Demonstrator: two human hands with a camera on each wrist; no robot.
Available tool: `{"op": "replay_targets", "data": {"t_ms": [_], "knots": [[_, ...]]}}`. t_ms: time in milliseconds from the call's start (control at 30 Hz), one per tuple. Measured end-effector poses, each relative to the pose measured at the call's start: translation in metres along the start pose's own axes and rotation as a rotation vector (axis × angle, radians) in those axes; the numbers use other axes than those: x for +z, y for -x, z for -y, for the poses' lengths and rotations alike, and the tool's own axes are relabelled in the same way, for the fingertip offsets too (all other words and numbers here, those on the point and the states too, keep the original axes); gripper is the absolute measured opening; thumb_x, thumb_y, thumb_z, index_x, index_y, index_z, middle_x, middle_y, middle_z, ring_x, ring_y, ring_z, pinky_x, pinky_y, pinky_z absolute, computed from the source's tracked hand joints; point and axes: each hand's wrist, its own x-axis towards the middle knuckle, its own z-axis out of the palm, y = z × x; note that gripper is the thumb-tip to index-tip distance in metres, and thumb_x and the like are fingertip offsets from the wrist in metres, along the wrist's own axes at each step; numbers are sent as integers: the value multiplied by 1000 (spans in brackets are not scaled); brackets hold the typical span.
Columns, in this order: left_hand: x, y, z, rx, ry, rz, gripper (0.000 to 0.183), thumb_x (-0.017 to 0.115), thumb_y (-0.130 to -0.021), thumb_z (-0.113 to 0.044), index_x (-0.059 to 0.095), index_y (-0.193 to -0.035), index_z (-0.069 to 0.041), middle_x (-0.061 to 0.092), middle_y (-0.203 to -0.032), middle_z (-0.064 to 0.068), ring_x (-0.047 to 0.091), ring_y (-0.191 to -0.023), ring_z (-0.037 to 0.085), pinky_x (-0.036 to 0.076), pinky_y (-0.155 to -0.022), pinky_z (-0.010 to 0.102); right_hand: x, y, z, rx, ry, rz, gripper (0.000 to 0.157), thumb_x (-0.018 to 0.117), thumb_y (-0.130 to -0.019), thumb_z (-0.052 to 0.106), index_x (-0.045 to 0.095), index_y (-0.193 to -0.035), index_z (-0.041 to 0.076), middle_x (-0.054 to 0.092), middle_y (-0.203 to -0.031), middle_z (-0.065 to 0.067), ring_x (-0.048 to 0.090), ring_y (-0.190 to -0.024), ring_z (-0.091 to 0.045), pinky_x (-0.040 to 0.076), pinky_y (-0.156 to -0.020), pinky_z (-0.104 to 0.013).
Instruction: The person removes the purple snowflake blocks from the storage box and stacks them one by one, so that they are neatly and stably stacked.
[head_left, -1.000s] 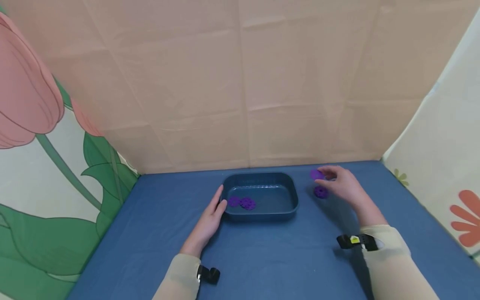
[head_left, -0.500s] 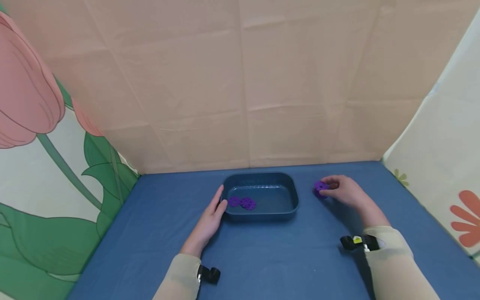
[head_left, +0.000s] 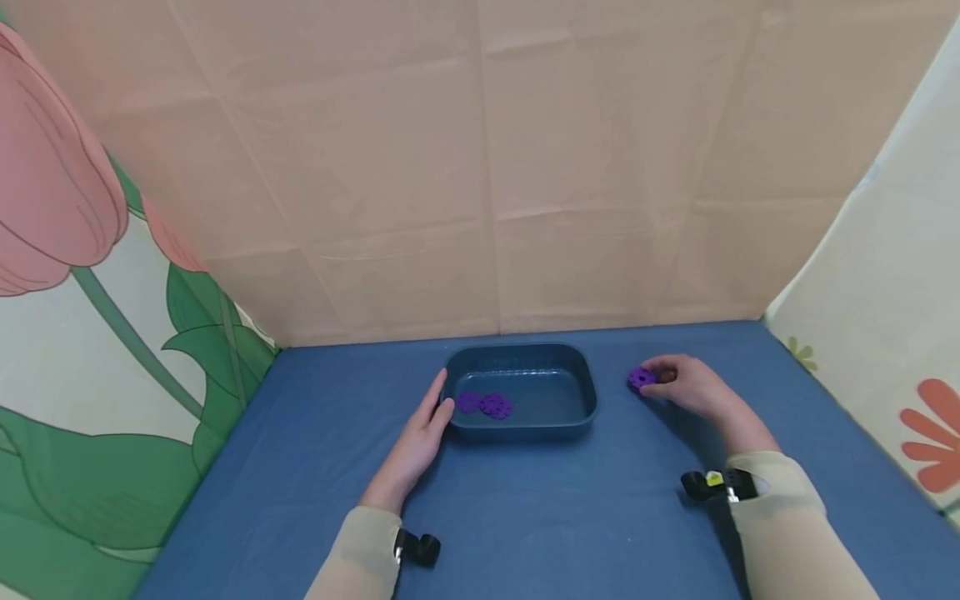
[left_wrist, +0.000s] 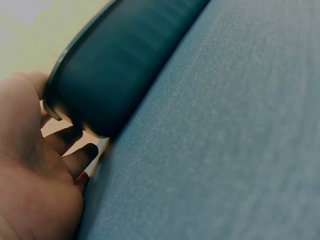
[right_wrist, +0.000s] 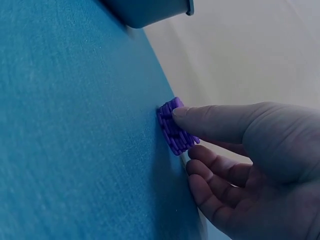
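Note:
My right hand (head_left: 693, 385) pinches a short stack of purple snowflake discs (head_left: 641, 379) on the blue cloth, right of the tray. In the right wrist view the thumb presses one face of the stack (right_wrist: 177, 127), while several fingers curl below it. At the left end of a dark blue tray (head_left: 555, 392), my left hand (head_left: 411, 446) holds the near corner, thumb at the rim. From the left wrist, the tray's outer wall (left_wrist: 110, 75) shows with fingertips against its underside. More purple discs (head_left: 495, 407) lie inside the tray, near its left end.
A blue cloth (head_left: 525, 517) covers the table. Behind it hangs a beige sheet (head_left: 480, 167). A tulip-print panel (head_left: 75, 358) stands at the left, a pale flower-print panel (head_left: 885, 333) at the right.
My right hand has come down and toward me, bringing a lifted purple disc onto the one on the cloth. Left hand and tray have stayed in place.

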Motion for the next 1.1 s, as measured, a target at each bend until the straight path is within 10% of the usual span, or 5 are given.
{"op": "replay_targets", "data": {"t_ms": [233,800,1100], "knots": [[4,-16,32,38,4,-55,66,40,-93,-69,16,-152,-50,14,-153,-30,9,-145,7,11,-117,50,-1,0,1,3,-15,3,52,74,-88,32,59,-129,4,59,-120,-22,55,-105,-35,47,-84,-50],[5,-16,28,21,15,-49,63,40,-95,-64,16,-152,-50,13,-154,-28,8,-144,6,11,-117,47,-4,4,2,6,-43,6,60,73,-88,35,53,-136,5,54,-129,-24,51,-114,-39,45,-91,-56],[6,-14,27,23,5,-64,66,40,-92,-71,18,-151,-52,15,-153,-31,11,-144,6,13,-117,48,-11,4,44,-99,-28,-114,68,70,-86,51,54,-136,9,53,-134,-20,48,-121,-38,40,-97,-58]]}}
